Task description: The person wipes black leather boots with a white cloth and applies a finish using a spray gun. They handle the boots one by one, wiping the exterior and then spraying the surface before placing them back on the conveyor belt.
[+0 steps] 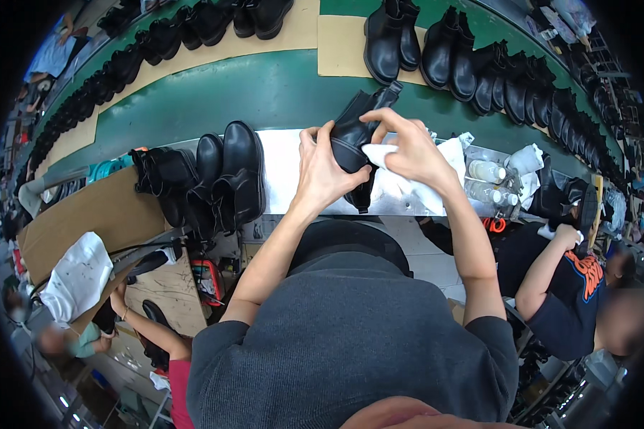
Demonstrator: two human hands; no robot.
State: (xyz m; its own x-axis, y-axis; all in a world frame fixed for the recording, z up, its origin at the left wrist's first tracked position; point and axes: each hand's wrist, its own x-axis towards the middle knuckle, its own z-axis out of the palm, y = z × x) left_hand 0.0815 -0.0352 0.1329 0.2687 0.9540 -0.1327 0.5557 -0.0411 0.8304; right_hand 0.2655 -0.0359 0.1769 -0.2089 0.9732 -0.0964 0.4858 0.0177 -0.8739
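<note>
Near: black boot (352, 139) is held up over the white worktop (283, 171), in front of the chest. Left hand (322, 171) is closed around the boot's side, thumb and fingers wrapped on the leather. Right hand (408, 146) is pinched shut on a white cloth (383, 161), which is pressed against the boot's upper.

Step judged as wiping. For a clean result the boot should be kept steady by the left hand, the cloth folded to a clean face, and short strokes worked along the seam, with the boot turned rather than the wrist.

Packaging: 2 clear bottles with white caps (488, 171) lie just right of the cloth, labels too small to read. Brown cardboard sheet (93, 214) lies at left, a white bag (75, 275) below it, possibly printed.

Far: green conveyor (279, 93) carries tan board (340, 46) under rows of black boots (472, 68).
</note>
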